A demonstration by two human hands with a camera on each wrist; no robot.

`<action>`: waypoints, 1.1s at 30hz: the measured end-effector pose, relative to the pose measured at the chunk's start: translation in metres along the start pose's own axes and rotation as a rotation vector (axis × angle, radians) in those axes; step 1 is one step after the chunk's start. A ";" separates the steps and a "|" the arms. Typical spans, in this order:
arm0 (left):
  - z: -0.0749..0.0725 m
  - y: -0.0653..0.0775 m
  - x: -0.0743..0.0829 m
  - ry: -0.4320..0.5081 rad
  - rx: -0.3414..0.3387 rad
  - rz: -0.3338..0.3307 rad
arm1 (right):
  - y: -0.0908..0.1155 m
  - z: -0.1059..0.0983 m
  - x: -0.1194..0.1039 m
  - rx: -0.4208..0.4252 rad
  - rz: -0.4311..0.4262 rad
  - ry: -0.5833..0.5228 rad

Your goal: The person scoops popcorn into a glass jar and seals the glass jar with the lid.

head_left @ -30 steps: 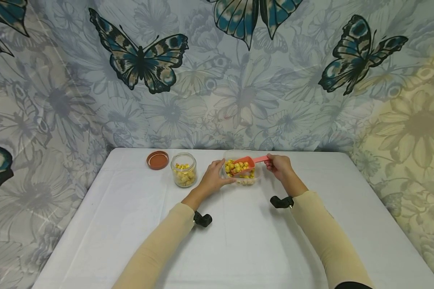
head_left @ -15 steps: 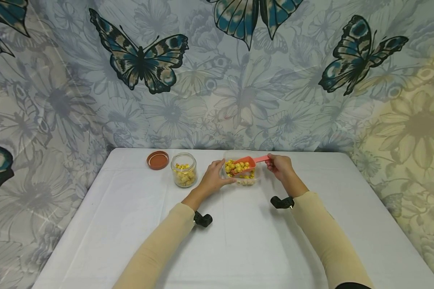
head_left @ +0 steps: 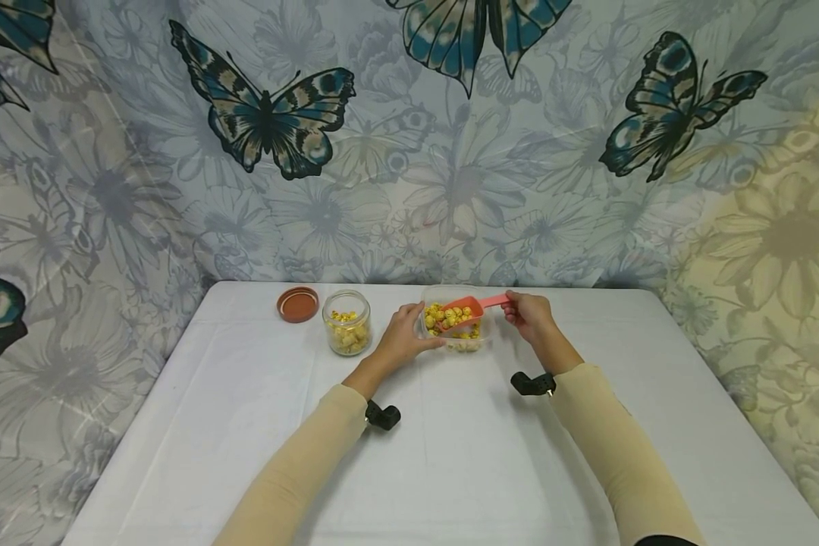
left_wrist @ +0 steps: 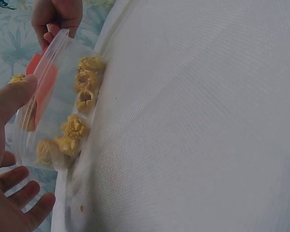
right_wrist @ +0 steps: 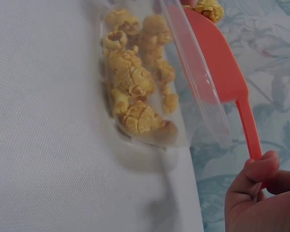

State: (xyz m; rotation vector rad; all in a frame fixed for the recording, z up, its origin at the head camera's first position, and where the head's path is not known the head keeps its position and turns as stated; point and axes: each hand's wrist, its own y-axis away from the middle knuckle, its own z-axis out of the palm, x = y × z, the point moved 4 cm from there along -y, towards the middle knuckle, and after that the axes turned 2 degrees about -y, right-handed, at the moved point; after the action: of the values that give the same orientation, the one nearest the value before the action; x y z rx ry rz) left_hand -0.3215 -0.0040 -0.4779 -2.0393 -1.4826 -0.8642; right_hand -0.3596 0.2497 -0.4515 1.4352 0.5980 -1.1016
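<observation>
At frame centre, the right hand [head_left: 528, 317] pinches a red scoop [head_left: 469, 305] in its fingers; the left hand [head_left: 404, 335], fingers apart, touches a popcorn tub [left_wrist: 67, 89].

Pinching scoop [head_left: 474, 305] w/ R hand [head_left: 528, 315], at mouth of tub [head_left: 450, 291]; holding tub w/ L hand [head_left: 403, 335]. Note jar [head_left: 346, 303] w/ popcorn, lid [head_left: 297, 304] farther L.

Counted were: one left hand [head_left: 401, 334], one right hand [head_left: 531, 316] | one scoop [right_wrist: 217, 63], one clear container [left_wrist: 63, 92] | one jar [head_left: 346, 318], one lid [head_left: 297, 305] | one table [head_left: 450, 455] | two wrist devices [head_left: 384, 415] | five teal butterflies [head_left: 266, 121]
</observation>
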 end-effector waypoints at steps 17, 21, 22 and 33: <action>-0.001 0.000 0.002 0.004 -0.001 -0.005 | 0.004 -0.001 -0.002 -0.007 -0.021 -0.019; -0.001 0.000 0.002 0.007 -0.003 -0.003 | 0.002 0.000 -0.002 0.009 -0.017 -0.019; -0.001 0.000 0.002 0.006 -0.004 -0.004 | 0.001 0.000 -0.002 0.002 -0.015 -0.022; -0.001 0.000 0.001 -0.009 -0.008 -0.003 | 0.006 0.000 -0.003 -0.035 -0.053 -0.052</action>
State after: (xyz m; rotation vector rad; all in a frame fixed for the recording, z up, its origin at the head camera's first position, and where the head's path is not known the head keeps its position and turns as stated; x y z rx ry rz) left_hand -0.3214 -0.0035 -0.4763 -2.0493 -1.4897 -0.8650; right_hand -0.3558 0.2493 -0.4459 1.3631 0.6194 -1.1611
